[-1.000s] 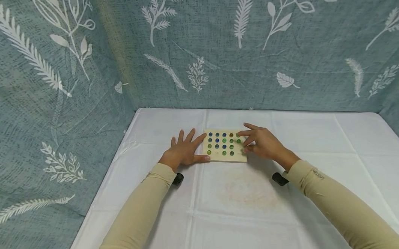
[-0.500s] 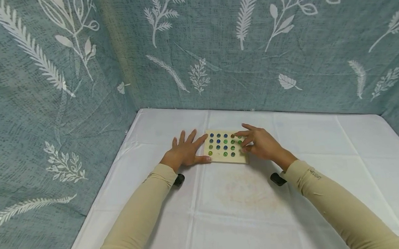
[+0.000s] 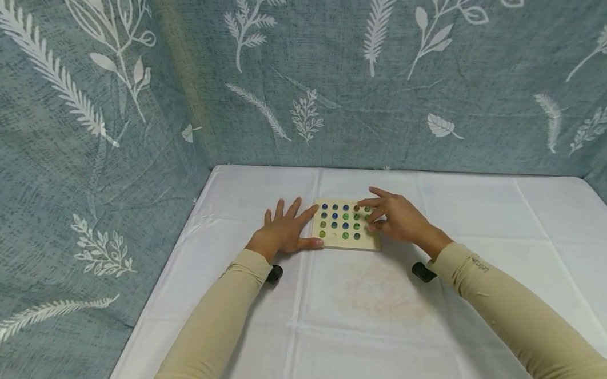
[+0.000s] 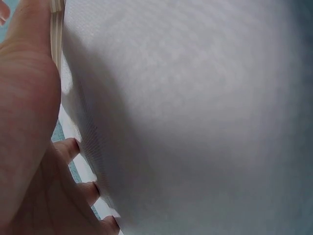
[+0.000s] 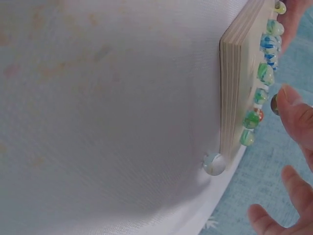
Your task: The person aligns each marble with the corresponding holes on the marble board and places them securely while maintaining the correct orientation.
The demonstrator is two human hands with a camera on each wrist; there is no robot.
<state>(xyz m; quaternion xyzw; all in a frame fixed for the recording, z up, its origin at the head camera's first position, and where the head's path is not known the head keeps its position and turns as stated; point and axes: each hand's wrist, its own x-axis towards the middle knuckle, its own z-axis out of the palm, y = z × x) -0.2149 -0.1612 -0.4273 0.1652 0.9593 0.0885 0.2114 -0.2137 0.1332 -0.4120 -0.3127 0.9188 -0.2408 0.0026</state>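
Note:
A light wooden board [image 3: 350,245] lies on the table, its rows of hollows filled with glass marbles [image 3: 345,216] in blue, green and amber. My left hand [image 3: 281,235] is spread flat at the board's left side, with thumb and index finger touching its edge. Over the board's right part is my right hand [image 3: 400,217]. In the right wrist view its thumb [image 5: 295,115] holds a dark marble [image 5: 275,104] at the tip; the finger opposite is hidden. A clear marble [image 5: 214,164] sits on the cloth against the board's side. One front-row hollow [image 3: 334,235] holds no marble.
A white cloth [image 3: 342,347] with a faint reddish stain covers the table. Teal curtains [image 3: 361,118] with white leaf prints hang behind it and on the left. A black wrist camera [image 3: 423,272] sits below the right sleeve, and another [image 3: 274,274] below the left.
My right hand has shifted slightly left over the board, its index finger now nearer the amber marble in the back row. My left hand stays at the board's edge. The head view has shifted a little.

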